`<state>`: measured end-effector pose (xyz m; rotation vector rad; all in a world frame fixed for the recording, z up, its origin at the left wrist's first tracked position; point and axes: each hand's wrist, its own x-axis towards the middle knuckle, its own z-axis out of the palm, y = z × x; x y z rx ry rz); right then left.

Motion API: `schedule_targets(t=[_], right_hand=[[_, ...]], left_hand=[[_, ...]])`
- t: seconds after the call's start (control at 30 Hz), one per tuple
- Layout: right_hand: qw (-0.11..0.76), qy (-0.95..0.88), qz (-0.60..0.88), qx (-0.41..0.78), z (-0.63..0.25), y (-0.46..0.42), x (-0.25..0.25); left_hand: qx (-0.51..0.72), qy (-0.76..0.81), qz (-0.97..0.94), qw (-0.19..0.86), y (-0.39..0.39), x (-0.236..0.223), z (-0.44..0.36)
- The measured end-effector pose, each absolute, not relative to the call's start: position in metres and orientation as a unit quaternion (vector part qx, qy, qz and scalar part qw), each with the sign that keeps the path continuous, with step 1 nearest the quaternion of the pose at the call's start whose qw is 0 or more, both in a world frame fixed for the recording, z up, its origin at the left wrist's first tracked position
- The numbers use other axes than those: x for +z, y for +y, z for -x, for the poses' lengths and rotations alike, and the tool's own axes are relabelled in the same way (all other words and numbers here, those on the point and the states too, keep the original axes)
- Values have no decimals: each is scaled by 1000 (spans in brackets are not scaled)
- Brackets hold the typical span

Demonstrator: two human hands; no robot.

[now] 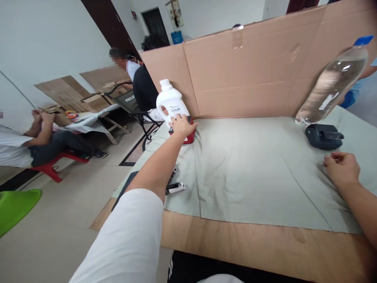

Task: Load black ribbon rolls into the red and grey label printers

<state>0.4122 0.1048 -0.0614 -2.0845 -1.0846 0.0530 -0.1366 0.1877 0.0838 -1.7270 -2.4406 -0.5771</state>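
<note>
My left hand reaches to the far left of the table with its fingers spread. It lies over the lower front of a white jug with a handle and white cap. Partly behind that hand shows a red and black area; whether it is the jug's label or a separate box, I cannot tell. My right hand rests on the cloth at the right, fingers curled and thumb against them. Anything inside those fingers is hidden. Just beyond it sits a dark grey device.
A large clear bottle with a blue cap stands at the back right. Behind the table rises a cardboard screen. A black and white cylindrical item lies by my left forearm. Other people sit on the left, near a cluttered bench.
</note>
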Motion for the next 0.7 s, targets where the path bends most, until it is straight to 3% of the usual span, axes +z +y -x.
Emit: schedule_targets(t=[0.13,0.27,0.47,0.7], right_hand=[[405,-380,828,76,-397,100,-45],[389,-412,821,73,-390,96,-38],[361,-457,809,76,-386,92,-34],[351,-484,794,111,-370,90,-22]], left_hand=[[-119,-862,489,-59,202,74,171],[-184,-860,476,-10,190,56,162],[-214,-825,523,-6,157,67,107],[-198,-696,684,-93,64,87,19]])
